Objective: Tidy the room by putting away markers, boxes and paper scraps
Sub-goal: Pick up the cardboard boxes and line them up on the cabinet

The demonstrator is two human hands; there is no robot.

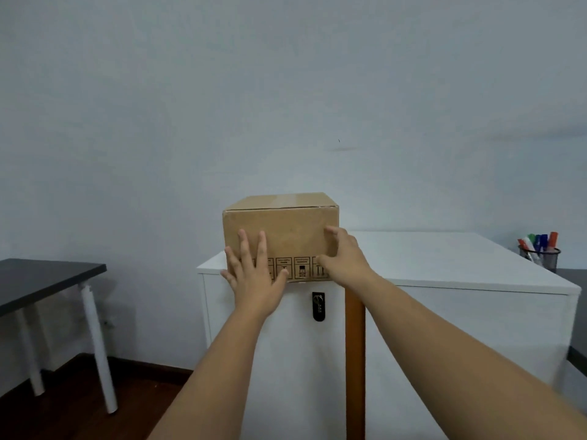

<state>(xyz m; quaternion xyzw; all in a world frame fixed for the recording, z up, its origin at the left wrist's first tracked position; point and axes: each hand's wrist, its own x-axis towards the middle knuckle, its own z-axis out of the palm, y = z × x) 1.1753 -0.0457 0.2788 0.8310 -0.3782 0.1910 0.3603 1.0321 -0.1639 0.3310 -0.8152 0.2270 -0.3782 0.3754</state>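
White cabinet (444, 265) carries the cardboard box (281, 231) at its front-left edge, left hand (254, 274) flat with fingers spread wide, right hand (344, 257) cupping its corner (markers (538, 244) already potted), so the next move looks like a push back.

Both bare arms reach forward, nearly straight. The left hand (254, 274) is flat, fingers spread and pointing up. The right hand (344, 254) is cupped, thumb apart from curled fingers.

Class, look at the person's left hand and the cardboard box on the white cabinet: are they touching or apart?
Touching. The head view shows the left hand flat against the front face of the cardboard box, fingers spread over the printed symbols, no gap visible.
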